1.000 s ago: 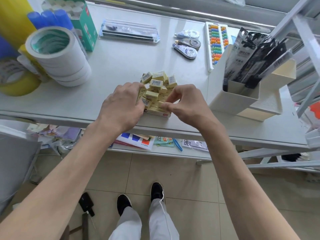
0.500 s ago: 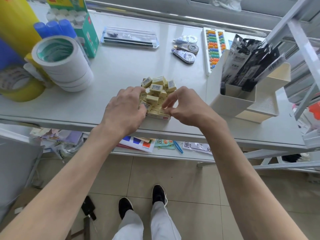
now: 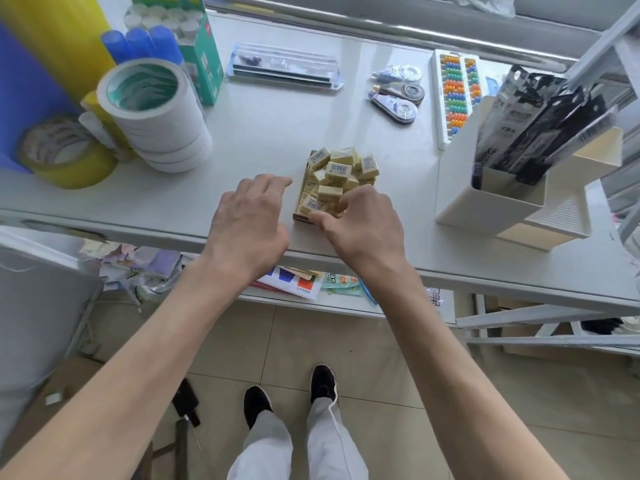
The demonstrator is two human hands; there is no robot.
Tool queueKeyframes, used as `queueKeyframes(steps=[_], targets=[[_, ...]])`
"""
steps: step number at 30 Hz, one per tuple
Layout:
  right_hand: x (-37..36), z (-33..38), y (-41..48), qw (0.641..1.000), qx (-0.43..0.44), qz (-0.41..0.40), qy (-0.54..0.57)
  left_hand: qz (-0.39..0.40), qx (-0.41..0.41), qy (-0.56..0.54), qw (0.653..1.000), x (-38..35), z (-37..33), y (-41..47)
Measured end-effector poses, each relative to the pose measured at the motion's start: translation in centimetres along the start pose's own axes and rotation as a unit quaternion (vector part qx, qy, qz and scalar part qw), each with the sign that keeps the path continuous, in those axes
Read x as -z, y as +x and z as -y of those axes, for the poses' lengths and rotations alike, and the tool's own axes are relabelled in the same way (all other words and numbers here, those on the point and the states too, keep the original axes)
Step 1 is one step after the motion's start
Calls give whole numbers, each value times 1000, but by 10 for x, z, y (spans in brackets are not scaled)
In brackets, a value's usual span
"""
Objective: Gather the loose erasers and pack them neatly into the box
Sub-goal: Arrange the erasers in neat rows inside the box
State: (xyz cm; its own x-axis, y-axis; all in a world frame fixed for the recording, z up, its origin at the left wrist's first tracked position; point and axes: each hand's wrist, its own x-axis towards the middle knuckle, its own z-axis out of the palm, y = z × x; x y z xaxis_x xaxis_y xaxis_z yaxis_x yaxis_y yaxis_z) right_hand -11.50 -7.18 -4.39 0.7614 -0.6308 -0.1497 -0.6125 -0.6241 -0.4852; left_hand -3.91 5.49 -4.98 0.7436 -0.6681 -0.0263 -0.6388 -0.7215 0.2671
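Note:
A heap of several small pale-yellow erasers (image 3: 337, 171) with barcode labels overfills a small cardboard box (image 3: 300, 216) near the white table's front edge. My right hand (image 3: 363, 225) is at the near end of the heap, its thumb and curled fingers pinching erasers at the box's front. My left hand (image 3: 251, 220) hovers just left of the box, fingers relaxed and slightly spread, holding nothing and apart from the box. The box's right side and most of its inside are hidden by the erasers and my right hand.
Stacked white tape rolls (image 3: 156, 112), a yellow tape roll (image 3: 65, 154) and glue sticks (image 3: 142, 43) stand at the left. At the back lie a clear case (image 3: 284, 65), correction tapes (image 3: 398, 95) and an abacus (image 3: 455, 95). A white organizer (image 3: 491, 199) with black packets is at the right.
My left hand has let go of the box's left side and drawn away to the left, its fingers now straightened. My right hand stays on the near erasers, shifted a little toward the front.

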Motion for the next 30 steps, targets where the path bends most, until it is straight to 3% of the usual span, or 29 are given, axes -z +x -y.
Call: queueKeyframes(steps=[5, 12, 17, 22, 30], targets=[[-17, 20, 5, 996, -65, -58, 9, -2, 3, -14, 1000, -3, -1, -3], [-9, 33, 20, 996, -87, 17, -9, -9, 14, -17, 1000, 2, 0, 0], [9, 25, 27, 983, -131, 69, 105, -10, 18, -25, 999, 6, 0, -1], [32, 7, 36, 941, -168, 144, 257, -12, 16, -30, 999, 7, -2, 2], [39, -5, 38, 918, -183, 147, 321, -9, 15, -47, 999, 3, -6, 2]])
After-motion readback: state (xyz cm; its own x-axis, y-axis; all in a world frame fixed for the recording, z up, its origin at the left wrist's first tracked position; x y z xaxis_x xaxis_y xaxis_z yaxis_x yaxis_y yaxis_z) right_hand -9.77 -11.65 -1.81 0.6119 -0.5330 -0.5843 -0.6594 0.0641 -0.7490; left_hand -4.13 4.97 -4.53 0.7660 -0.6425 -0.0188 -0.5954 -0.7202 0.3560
